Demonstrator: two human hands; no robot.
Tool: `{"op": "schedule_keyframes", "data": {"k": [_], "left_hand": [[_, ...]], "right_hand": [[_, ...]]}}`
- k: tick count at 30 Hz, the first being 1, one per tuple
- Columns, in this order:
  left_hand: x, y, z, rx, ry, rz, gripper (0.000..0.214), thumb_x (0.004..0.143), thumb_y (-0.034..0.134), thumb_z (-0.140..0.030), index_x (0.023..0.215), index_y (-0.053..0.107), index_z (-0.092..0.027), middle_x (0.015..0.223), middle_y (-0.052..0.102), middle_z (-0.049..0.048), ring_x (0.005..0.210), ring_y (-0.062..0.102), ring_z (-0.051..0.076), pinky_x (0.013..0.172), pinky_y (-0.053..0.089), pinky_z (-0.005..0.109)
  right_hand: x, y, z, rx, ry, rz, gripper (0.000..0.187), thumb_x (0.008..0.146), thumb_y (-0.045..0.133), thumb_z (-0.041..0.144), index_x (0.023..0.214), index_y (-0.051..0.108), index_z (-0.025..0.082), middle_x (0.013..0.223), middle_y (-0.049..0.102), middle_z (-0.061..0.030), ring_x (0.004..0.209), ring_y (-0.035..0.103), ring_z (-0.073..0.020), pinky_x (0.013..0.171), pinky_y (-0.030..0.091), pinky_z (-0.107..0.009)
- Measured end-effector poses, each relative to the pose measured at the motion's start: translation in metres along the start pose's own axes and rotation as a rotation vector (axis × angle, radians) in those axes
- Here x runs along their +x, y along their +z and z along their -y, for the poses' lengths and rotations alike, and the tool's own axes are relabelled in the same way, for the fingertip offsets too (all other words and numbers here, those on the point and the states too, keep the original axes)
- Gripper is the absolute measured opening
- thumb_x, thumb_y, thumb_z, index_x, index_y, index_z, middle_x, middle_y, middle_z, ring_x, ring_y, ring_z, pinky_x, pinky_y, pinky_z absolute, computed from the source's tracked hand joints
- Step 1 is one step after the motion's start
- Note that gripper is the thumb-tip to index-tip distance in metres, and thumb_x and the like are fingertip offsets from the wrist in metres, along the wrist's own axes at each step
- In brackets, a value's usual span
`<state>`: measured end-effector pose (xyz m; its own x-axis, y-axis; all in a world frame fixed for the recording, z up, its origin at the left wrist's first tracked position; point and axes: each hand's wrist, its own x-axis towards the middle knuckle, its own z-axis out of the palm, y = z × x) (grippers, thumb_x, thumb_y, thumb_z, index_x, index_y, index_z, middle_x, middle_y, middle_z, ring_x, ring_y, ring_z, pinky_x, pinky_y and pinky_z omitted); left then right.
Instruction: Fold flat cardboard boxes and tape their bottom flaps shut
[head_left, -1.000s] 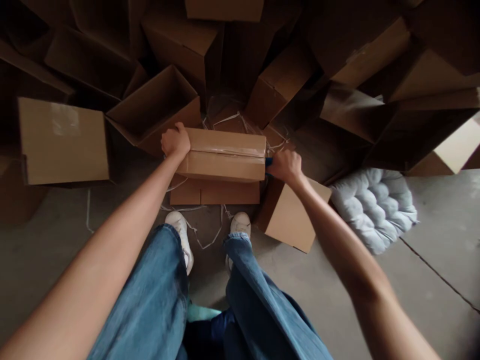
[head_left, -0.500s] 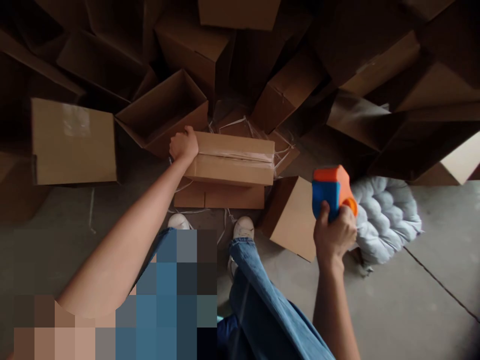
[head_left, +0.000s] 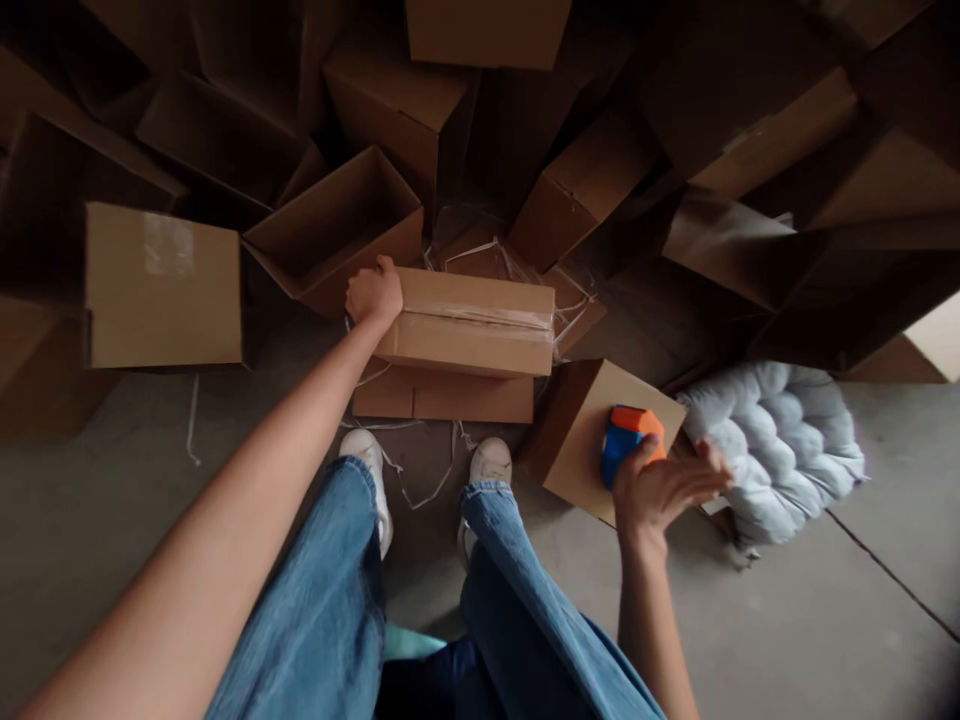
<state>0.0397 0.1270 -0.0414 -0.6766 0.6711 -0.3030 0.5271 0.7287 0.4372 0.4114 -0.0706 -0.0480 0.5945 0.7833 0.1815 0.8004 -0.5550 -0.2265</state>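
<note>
Left hand point(head_left: 373, 294) curled over the end of a taped cardboard box point(head_left: 465, 325), right hand point(head_left: 661, 488) open, fingers spread, just beside a blue-and-orange tape dispenser point(head_left: 628, 440) on another carton point(head_left: 577, 465)

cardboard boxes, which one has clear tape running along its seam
The closed brown cardboard box in the middle, under the left hand: a strip of clear packing tape runs along its top seam, while the open box just behind it shows none.

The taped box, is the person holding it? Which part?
Yes. The left hand holds the taped cardboard box at its left end, curled over the top edge.
</note>
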Motion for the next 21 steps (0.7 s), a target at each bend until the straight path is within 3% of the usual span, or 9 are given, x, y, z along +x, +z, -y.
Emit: {"op": "schedule_keyframes", "data": {"k": [3,5,8,11,15,21], "left_hand": [[0.000,0.000,0.000,0.005,0.000,-0.015,0.073,0.100,0.023,-0.056,0.121,0.076,-0.009,0.116,0.073,0.0297,0.122,0.065,0.044,0.100,0.052,0.054],[-0.001,0.000,0.000,0.008,0.004,-0.023,0.072,0.101,0.024,-0.054,0.122,0.076,-0.009,0.117,0.073,0.0294,0.122,0.065,0.043,0.100,0.052,0.054],[-0.002,-0.002,-0.001,0.006,0.008,-0.011,0.070,0.101,0.025,-0.053,0.123,0.075,-0.009,0.117,0.073,0.0290,0.122,0.066,0.043,0.101,0.052,0.054],[-0.001,-0.002,-0.002,0.012,0.007,-0.006,0.071,0.101,0.025,-0.053,0.122,0.076,-0.010,0.118,0.073,0.0284,0.122,0.066,0.042,0.101,0.051,0.054],[0.000,0.001,-0.001,0.019,0.009,-0.012,0.074,0.100,0.024,-0.059,0.123,0.075,-0.010,0.119,0.073,0.0283,0.123,0.065,0.042,0.102,0.051,0.052],[-0.002,0.001,0.000,0.010,0.026,-0.041,0.072,0.100,0.025,-0.058,0.121,0.076,-0.012,0.114,0.074,0.0277,0.120,0.066,0.043,0.099,0.052,0.055]], "right_hand": [[0.041,-0.013,0.071,0.234,-0.243,-0.166,0.057,0.099,0.033,0.053,0.144,0.045,0.022,0.139,0.049,-0.0259,0.138,0.047,-0.0401,0.115,0.036,-0.062],[0.062,-0.011,0.131,0.330,-0.429,-0.151,0.052,0.104,0.026,0.049,0.144,0.046,0.024,0.139,0.052,-0.0191,0.138,0.048,-0.0350,0.117,0.034,-0.060],[0.074,0.008,0.220,0.409,-0.654,-0.149,0.049,0.105,0.033,0.040,0.139,0.049,0.008,0.139,0.053,-0.0245,0.133,0.048,-0.0336,0.114,0.038,-0.054],[0.063,0.041,0.277,0.386,-0.728,-0.021,0.044,0.108,0.026,0.035,0.136,0.051,0.013,0.138,0.053,-0.0205,0.132,0.049,-0.0298,0.113,0.038,-0.050],[0.047,0.081,0.291,0.354,-0.809,0.180,0.050,0.110,0.014,0.038,0.134,0.052,0.015,0.130,0.055,-0.0184,0.126,0.053,-0.0289,0.106,0.044,-0.049],[0.047,0.092,0.284,0.313,-0.837,0.176,0.054,0.110,0.008,0.039,0.131,0.051,0.014,0.127,0.055,-0.0190,0.125,0.053,-0.0296,0.103,0.046,-0.048]]}}
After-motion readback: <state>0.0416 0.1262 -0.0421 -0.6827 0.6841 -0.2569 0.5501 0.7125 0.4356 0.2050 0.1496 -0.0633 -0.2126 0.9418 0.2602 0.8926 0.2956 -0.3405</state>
